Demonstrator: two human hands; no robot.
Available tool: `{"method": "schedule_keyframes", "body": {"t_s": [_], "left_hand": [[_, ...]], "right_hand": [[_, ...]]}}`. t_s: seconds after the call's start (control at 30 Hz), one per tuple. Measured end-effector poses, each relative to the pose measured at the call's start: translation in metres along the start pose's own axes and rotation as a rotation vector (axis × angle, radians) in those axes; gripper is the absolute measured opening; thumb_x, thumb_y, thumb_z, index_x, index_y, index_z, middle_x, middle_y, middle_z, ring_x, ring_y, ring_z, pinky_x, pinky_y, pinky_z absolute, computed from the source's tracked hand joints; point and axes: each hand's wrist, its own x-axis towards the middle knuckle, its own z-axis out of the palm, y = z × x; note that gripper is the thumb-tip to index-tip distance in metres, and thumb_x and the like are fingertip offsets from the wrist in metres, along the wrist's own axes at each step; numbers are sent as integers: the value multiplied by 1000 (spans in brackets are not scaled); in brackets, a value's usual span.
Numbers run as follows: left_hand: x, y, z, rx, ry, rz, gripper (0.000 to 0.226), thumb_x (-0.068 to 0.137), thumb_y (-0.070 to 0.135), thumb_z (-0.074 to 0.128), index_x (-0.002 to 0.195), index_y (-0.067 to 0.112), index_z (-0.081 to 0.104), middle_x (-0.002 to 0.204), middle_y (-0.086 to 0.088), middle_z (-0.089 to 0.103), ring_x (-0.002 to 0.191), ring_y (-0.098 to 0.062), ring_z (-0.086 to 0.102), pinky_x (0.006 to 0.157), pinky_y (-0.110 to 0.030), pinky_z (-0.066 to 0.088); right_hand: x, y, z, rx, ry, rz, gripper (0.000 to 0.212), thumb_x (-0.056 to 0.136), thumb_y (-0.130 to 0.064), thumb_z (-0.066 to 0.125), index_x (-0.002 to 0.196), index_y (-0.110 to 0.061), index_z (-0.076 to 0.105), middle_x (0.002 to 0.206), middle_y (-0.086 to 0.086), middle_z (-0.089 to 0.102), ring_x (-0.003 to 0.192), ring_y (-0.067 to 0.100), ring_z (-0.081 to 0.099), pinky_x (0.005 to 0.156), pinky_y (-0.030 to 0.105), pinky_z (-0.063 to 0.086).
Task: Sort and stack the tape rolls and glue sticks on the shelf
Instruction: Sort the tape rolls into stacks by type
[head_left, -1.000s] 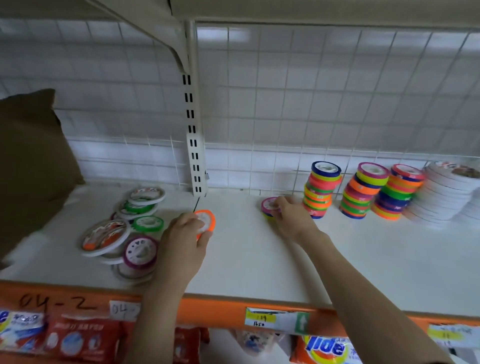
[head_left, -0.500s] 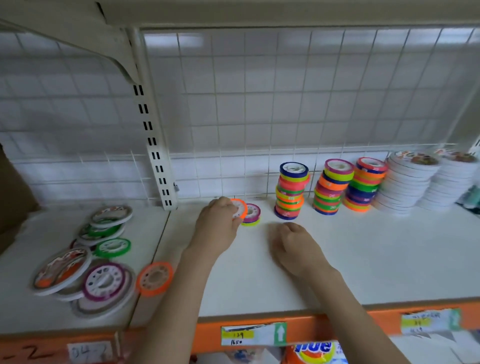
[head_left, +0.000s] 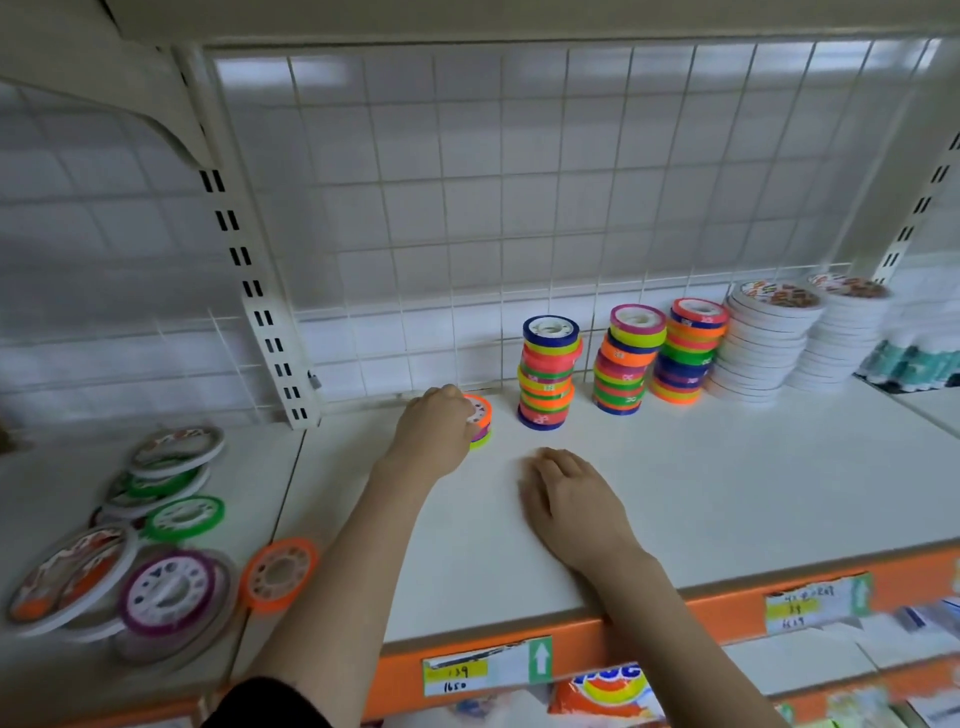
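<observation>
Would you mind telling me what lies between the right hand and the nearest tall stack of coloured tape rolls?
Only bare white shelf lies between the right hand and that stack, in the head view.

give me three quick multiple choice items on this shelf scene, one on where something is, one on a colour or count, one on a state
1. Where does the loose flat orange tape roll lie?
A. left of both arms, near the shelf's front edge
B. on top of a tall stack
C. under the right hand

2. How many tall stacks of small coloured tape rolls stand at the back?
A. one
B. three
C. six

3. What is the right hand doing?
A. gripping a roll
B. resting flat on the white shelf, holding nothing
C. lifting a stack

Key: 1 A, it lies alone near the front edge. 2 B, blue-topped, pink-topped and red-topped stacks. 3 B, fingers lie relaxed, nothing under them.
</observation>
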Motion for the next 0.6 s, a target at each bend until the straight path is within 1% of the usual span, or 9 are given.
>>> {"method": "schedule_keyframes", "body": {"t_s": [0.13,0.17,0.23,0.3,0.33,0.43,0.47,0.53,0.6], "left_hand": [[1,1,5,-16,-57,5,33,97,27,43,123,11,57,124,-9,51,114,-27,49,92,-33,39],[1,0,6,-35,-51,6,34,96,26,44,125,12,54,126,-8,52,115,-27,49,93,-33,39],[-3,-2,7,-91,-20,17,37,94,26,49,129,14,48,128,-5,52,117,-25,47,93,-33,39],[-12,-4,6,-137,20,45,42,91,25,53,131,16,44,132,-2,50,120,-23,44,95,-31,37],[-18,-6,6,-150,35,55,45,91,25,54,133,17,42,135,0,46,123,-22,42,97,-30,35],[-41,-12,8,-147,55,62,53,92,29,53,141,19,34,145,1,36,132,-19,33,107,-30,29],[-50,-14,9,-138,52,64,54,93,31,51,142,19,32,146,0,34,133,-19,32,108,-30,28],[-66,-20,9,-130,37,51,55,94,32,48,144,18,29,148,-1,32,135,-18,28,110,-29,24],[-81,-27,6,-135,29,9,54,96,33,46,145,18,29,151,-2,26,139,-18,23,112,-28,19]], "right_hand": [[-1,-1,-3,-1,7,5,70,86,-47,16,120,-5,60,129,11,58,121,29,52,105,34,36],[-2,-2,-4,-2,7,6,67,87,-46,18,124,-7,58,133,10,55,125,27,48,107,32,33],[-2,-2,-6,-4,8,14,57,91,-41,27,128,-9,55,138,7,51,129,24,44,109,29,28],[-2,-2,-6,-4,11,21,48,94,-37,36,129,-10,55,138,6,51,129,23,44,109,27,28],[-2,-2,-6,3,19,28,47,93,-37,38,127,-9,56,136,6,53,128,24,46,108,28,30],[-2,-4,-4,30,54,41,57,89,-43,31,120,-7,62,129,10,58,121,27,52,105,30,35],[-3,-5,-5,30,56,45,55,89,-42,33,121,-7,61,131,10,57,122,27,51,105,30,34],[-4,-8,-8,12,34,50,44,94,-35,43,127,-9,57,139,8,50,130,24,44,108,28,30],[-4,-10,-10,-6,21,37,41,96,-30,46,132,-12,52,145,5,42,135,20,37,110,25,25]]}}
